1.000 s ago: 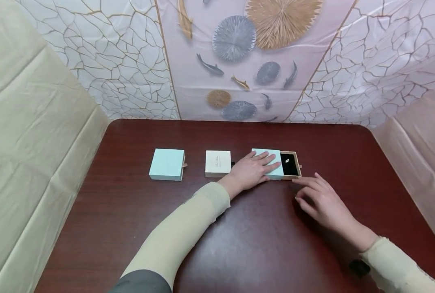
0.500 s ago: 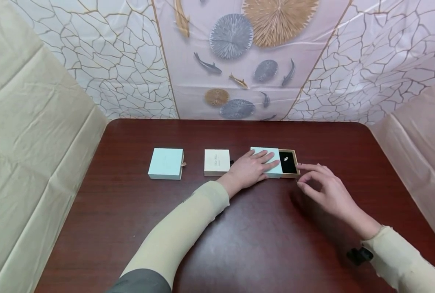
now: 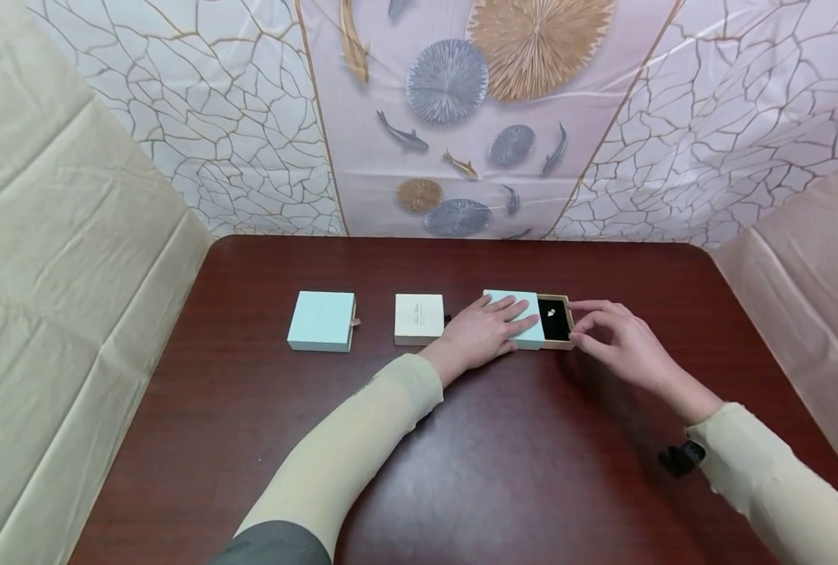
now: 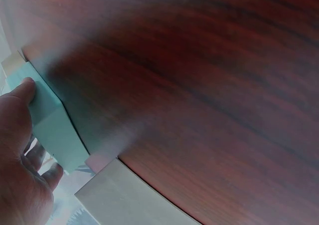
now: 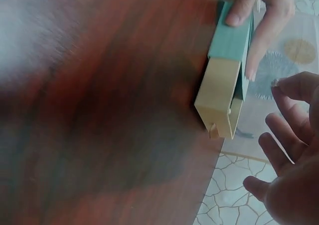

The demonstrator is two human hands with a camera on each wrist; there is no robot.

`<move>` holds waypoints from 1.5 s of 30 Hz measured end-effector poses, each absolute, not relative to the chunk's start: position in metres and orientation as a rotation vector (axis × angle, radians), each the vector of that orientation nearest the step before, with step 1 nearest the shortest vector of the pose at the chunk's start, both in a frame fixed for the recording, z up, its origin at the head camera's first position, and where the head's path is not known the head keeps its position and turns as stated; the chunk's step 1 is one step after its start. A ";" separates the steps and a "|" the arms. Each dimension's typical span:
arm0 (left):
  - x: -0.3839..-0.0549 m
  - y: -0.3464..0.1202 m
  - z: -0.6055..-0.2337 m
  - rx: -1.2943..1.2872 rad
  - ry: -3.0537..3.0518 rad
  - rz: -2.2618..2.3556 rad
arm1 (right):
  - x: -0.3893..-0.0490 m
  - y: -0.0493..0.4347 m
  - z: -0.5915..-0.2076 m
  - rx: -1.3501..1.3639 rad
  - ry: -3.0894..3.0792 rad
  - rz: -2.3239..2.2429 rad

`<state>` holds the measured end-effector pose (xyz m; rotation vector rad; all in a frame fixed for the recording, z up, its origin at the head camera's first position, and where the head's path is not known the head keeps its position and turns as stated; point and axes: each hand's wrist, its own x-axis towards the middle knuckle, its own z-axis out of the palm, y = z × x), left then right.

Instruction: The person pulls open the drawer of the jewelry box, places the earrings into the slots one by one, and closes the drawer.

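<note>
A pale turquoise drawer box (image 3: 525, 337) lies at the right of the row, its cream drawer (image 5: 219, 85) pulled partly out to the right. On the drawer's black lining rests a small pale jewellery piece (image 3: 551, 312). My left hand (image 3: 479, 333) rests on the turquoise sleeve with fingers spread across its top; the left wrist view shows the thumb (image 4: 25, 90) along its front side. Beside the drawer's right end is my right hand (image 3: 624, 345), thumb and nearby fingers bent towards each other, index stretched along the far corner. I see nothing clearly held in it.
To the left stand a cream box (image 3: 419, 316) with print on its lid and a black tab, and another turquoise box (image 3: 322, 318) with a ribbon tab. All stand on a dark red wooden table (image 3: 461, 439). Patterned cloth (image 3: 249, 141) hangs behind it.
My right hand has moved up and away from me, from in front of the drawer's near corner to its right end. The left hand stays on the turquoise box.
</note>
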<state>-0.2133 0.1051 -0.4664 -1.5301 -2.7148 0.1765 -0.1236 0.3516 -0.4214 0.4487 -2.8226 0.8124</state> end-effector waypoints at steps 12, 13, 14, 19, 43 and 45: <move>-0.211 0.105 -0.470 -1.530 -2.732 0.172 | -0.163 0.364 -0.415 0.469 -3.067 0.809; -0.212 0.105 -0.470 -1.529 -2.732 0.170 | -0.167 0.365 -0.414 0.484 -3.084 0.798; -0.212 0.105 -0.470 -1.528 -2.731 0.169 | -0.170 0.366 -0.414 0.498 -3.102 0.790; -0.213 0.105 -0.471 -1.525 -2.725 0.172 | -0.185 0.366 -0.411 0.578 -3.199 0.753; -0.212 0.105 -0.467 -1.534 -2.686 0.183 | -0.213 0.359 -0.418 0.688 -3.295 0.624; -0.212 0.105 -0.467 -1.535 -2.687 0.183 | -0.213 0.359 -0.418 0.678 -3.302 0.623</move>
